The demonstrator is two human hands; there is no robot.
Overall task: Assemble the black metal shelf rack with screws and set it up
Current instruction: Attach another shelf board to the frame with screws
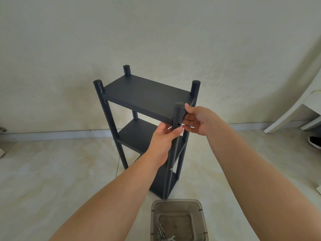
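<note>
2 hands (182, 129) around rack post (178, 115)

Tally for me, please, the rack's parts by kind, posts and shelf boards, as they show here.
Black posts: 4
Black shelf boards: 3
Total: 7 parts, standing assembled on the floor.

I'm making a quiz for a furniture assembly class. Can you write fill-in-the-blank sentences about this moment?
1. Both hands, left hand and right hand, are at the rack's nearest ____.
2. The rack has ____ shelves.
3. The spare screws lie in a clear plastic ____.
4. The screw hole between the hands is ____.

Missing words: post; three; container; empty
</note>
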